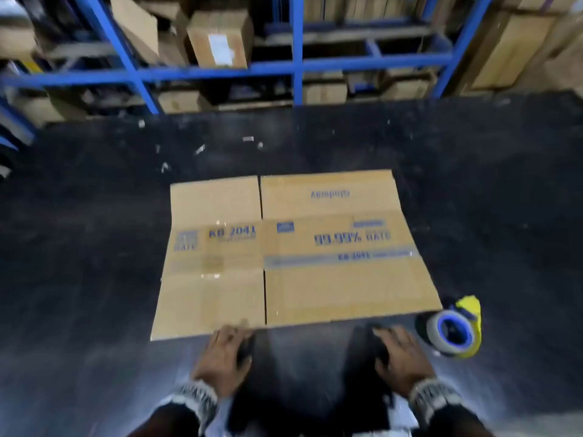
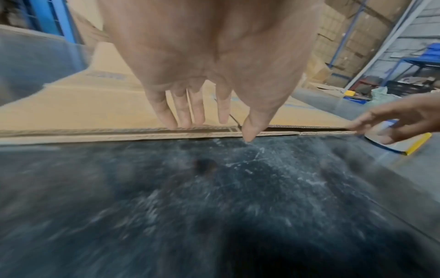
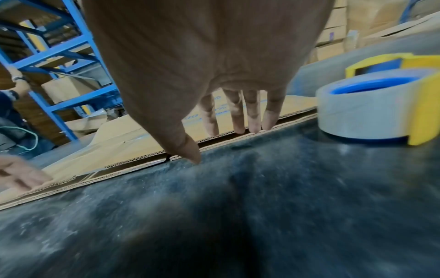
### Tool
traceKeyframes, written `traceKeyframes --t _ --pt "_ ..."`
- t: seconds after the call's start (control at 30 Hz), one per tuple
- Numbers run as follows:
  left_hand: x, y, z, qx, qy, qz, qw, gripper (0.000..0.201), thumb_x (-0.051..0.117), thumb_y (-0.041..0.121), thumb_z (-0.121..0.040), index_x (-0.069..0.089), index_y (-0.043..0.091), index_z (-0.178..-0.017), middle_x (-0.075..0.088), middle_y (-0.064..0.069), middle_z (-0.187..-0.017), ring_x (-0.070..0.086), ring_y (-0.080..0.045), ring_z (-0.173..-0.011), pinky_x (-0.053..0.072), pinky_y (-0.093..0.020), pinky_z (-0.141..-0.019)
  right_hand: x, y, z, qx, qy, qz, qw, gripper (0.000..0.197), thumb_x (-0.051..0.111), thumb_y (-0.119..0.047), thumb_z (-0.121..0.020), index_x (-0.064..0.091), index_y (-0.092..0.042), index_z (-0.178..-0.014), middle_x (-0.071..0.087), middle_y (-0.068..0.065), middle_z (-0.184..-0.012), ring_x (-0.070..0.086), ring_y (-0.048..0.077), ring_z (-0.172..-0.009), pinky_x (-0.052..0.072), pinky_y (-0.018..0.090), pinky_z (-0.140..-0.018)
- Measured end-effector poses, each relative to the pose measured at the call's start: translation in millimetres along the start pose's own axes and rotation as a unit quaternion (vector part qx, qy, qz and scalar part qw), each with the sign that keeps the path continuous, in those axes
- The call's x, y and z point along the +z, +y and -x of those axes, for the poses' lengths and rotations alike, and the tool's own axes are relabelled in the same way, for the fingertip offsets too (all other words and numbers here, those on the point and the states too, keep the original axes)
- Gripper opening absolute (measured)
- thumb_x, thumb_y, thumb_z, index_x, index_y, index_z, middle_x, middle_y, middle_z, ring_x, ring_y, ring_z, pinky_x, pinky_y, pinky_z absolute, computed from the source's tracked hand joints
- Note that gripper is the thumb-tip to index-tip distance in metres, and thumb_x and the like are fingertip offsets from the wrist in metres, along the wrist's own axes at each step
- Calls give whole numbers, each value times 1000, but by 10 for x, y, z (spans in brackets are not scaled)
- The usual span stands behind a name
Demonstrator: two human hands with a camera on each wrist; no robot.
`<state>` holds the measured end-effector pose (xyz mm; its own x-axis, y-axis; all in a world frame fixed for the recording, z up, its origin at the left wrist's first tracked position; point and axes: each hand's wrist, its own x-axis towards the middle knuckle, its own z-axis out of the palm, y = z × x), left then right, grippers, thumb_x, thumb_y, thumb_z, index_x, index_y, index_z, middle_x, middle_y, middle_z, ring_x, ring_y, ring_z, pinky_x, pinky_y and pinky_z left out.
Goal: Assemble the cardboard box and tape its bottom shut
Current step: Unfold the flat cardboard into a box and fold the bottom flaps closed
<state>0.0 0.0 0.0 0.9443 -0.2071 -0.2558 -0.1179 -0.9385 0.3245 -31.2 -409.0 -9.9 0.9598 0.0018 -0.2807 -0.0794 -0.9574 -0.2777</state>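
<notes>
Flattened brown corrugated cardboard box (image 1: 293, 250) with blue print: lies flat on the dark scuffed work table (image 1: 94, 234), centre of the surface, unassembled; a slit divides its left and right panels. Strips of clear tape show on its printed face.

Left hand (image 1: 222, 357): at the near edge of the box, left panel. Fingers (image 2: 164, 111) straight and spread, tips touching the box's near edge, thumb at the slit; nothing grasped, grip released.

Right hand (image 1: 402, 357): at the near edge, right panel. Fingers (image 3: 252, 116) straight, tips at the corrugated edge, thumb pointing down to the table just before it; nothing grasped, grip released.

Yellow handheld tape dispenser holding a roll of clear tape on a blue core (image 1: 454, 329): rests on the table just beside the box's near right corner, right of the right hand, apart from it.

Blue steel shelving (image 1: 296, 67): beyond the table's far side, stacked with brown cartons (image 1: 220, 39).
</notes>
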Motion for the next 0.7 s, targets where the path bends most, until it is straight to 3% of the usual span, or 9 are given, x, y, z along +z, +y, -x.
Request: traceKeyframes --t 0.03,0.13,0.23,0.33,0.47,0.6,0.7 --pt "-35 99 -130 6 -38 6 999 74 52 53 -80 52 26 -148 55 -9 -135 54 -33 -124 54 -47 -102 -4 -21 -131 4 -13 -12 1000 70 60 -41 -63 66 -17 -129 61 15 -123 64 42 -108 57 47 -88" --pt "-176 479 -411 12 -54 -23 998 73 59 53 -80 47 29 -148 44 -5 -148 43 -29 -136 48 -46 -107 -247 -181 -394 -5 -44 30 999 86 65 -46 -68 44 -23 -149 39 10 -150 38 35 -140 45 47 -105" --pt "-85 762 -588 38 -73 -16 997 77 69 50 -82 39 33 -152 33 1 -158 34 -26 -145 42 -49 -113 -262 -209 -614 -25 -72 63 995 97 67 -51 -68 31 -25 -154 23 7 -161 22 32 -151 34 49 -115" --pt "-10 991 -819 51 -66 -9 996 80 71 51 -82 37 34 -153 29 1 -160 30 -25 -148 39 -49 -117 -308 -170 -874 -36 -75 75 994 103 74 -48 -65 28 -27 -154 15 6 -166 10 33 -155 24 52 -120" --pt "125 1233 -1032 74 -73 -27 994 88 69 59 -80 31 37 -156 25 -1 -162 28 -27 -150 34 -51 -122 -365 -63 -1072 -32 -88 73 993 96 73 -52 -63 33 -32 -147 23 3 -161 16 33 -152 28 57 -116" --pt "187 1401 -1142 74 -65 -75 992 97 65 69 -75 27 40 -158 24 -2 -165 25 -30 -152 27 -55 -124 -482 -6 -1090 -57 -63 68 994 85 62 -58 -62 39 -34 -140 35 -1 -152 27 28 -145 32 54 -109" --pt "164 1470 -1240 68 -51 -124 989 92 61 55 -83 15 42 -162 24 -5 -166 23 -37 -153 22 -59 -124 -557 39 -1085 -70 -28 73 995 79 55 -60 -65 43 -34 -139 44 -6 -147 36 23 -139 35 52 -103"
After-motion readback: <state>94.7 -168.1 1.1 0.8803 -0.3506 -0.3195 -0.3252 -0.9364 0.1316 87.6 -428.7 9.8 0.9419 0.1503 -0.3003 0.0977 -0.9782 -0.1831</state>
